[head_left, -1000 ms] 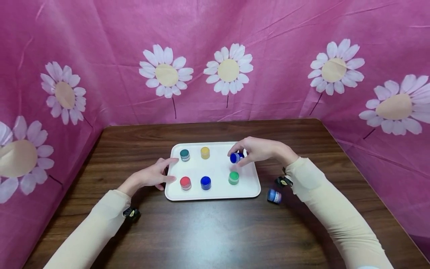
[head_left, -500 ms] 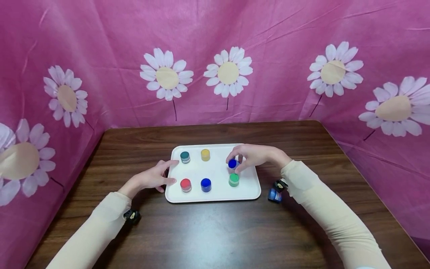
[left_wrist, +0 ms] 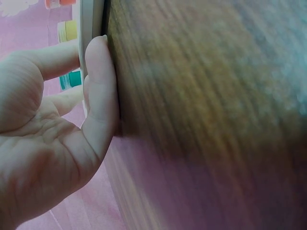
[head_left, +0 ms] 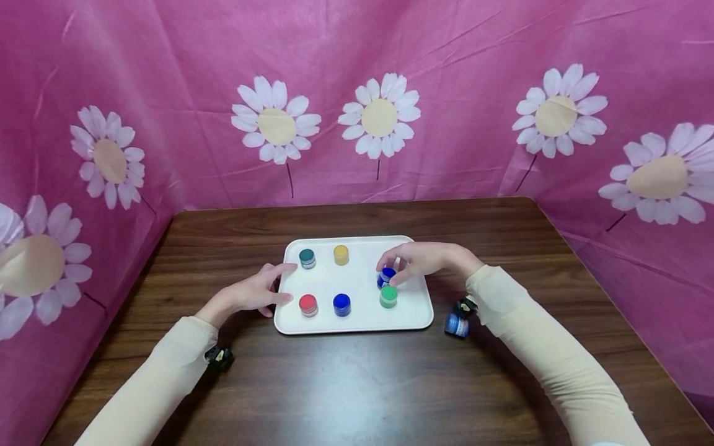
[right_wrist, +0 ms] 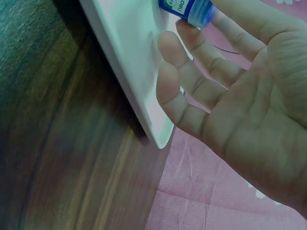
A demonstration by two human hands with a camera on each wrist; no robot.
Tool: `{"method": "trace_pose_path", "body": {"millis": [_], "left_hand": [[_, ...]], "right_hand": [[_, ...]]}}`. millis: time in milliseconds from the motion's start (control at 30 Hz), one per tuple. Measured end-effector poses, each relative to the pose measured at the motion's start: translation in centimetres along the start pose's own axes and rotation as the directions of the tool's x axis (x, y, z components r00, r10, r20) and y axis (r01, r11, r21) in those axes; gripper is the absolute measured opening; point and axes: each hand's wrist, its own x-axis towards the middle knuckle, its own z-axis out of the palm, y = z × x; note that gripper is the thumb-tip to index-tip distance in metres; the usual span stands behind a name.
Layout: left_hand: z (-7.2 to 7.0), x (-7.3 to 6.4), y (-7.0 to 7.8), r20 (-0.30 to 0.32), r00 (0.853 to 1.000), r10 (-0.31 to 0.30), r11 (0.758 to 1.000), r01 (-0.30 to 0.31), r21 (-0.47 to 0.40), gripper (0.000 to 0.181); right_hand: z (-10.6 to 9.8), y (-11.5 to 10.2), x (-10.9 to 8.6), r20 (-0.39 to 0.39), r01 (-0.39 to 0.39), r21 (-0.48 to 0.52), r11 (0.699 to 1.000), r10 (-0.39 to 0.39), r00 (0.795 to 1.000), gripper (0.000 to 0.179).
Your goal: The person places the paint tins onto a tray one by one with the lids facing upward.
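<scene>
The white tray (head_left: 362,328) lies on the table. My left hand (head_left: 253,291) grips its left rim, thumb and index finger over the inside and other fingers outside, as the left wrist view shows. My right hand (head_left: 421,260) pinches a blue-lidded paint jar (head_left: 385,277) between thumb and fingertips, tilted, right behind the green paint jar (head_left: 388,297). A label shows on that held jar in the right wrist view. Standing on the tray are a red jar (head_left: 308,305), another blue jar (head_left: 342,305), a yellow jar (head_left: 341,254) and a dark green jar (head_left: 307,258).
One more blue paint jar (head_left: 457,325) lies on its side on the brown wooden table (head_left: 334,384), right of the tray and by the right wrist's camera. A pink cloth (head_left: 446,173) with daisies hangs around the table's back and sides.
My right hand has brought the blue paint jar nearer to me, from the tray's back right down to just behind the green jar. The left hand has stayed at the rim.
</scene>
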Motion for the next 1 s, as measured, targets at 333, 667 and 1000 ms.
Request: {"method": "trace_pose_path", "body": {"millis": [333,667,1000], "left_hand": [[-0.1,-0.1,0.1,-0.005,1.0,-0.008,1.0,0.008,-0.004,0.073],[0.2,0.2,-0.2,0.003,0.999,-0.034,0.999,0.034,-0.018,0.076],[-0.5,0.1,-0.2,0.013,1.0,-0.027,1.0,0.027,-0.001,0.078]], "right_hand": [[0.2,0.5,-0.4,0.014,-0.054,0.06,0.997,0.053,0.998,0.046],[-0.2,1.1,-2.9,-0.176,0.023,0.019,1.0,-0.019,0.984,0.037],[-1.9,2.9,-10.3,-0.49,-0.058,0.071,0.996,0.085,0.867,0.036]]}}
